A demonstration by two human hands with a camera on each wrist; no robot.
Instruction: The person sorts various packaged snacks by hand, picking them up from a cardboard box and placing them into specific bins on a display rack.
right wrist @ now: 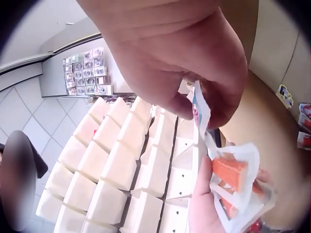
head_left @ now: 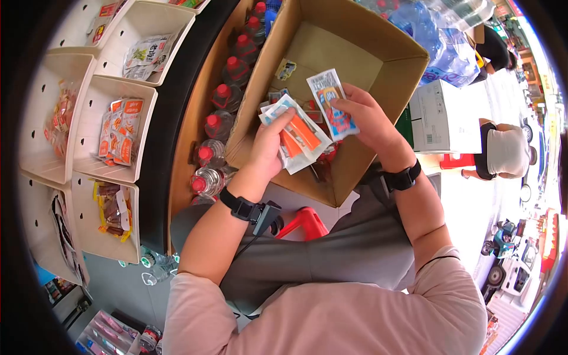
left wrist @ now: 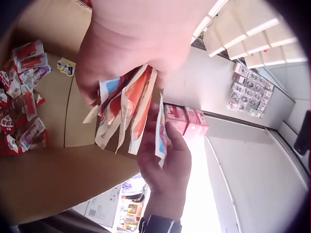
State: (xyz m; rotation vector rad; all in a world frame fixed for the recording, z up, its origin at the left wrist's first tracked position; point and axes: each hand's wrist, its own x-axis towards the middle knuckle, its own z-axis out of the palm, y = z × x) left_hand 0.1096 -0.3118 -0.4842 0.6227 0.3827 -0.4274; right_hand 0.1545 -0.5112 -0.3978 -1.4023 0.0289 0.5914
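Observation:
Over an open cardboard box, my left hand grips a fanned stack of flat snack packets, white with orange and blue print. The same stack shows in the left wrist view and again in the right wrist view. My right hand pinches a single blue and white packet just right of the stack; that packet is edge-on in the left wrist view. More small red packets lie on the box floor.
White shelf bins with packaged snacks stand at the left. A row of red-capped bottles runs beside the box. A shrink-wrapped water pack and a white carton sit to the right. A person crouches further right.

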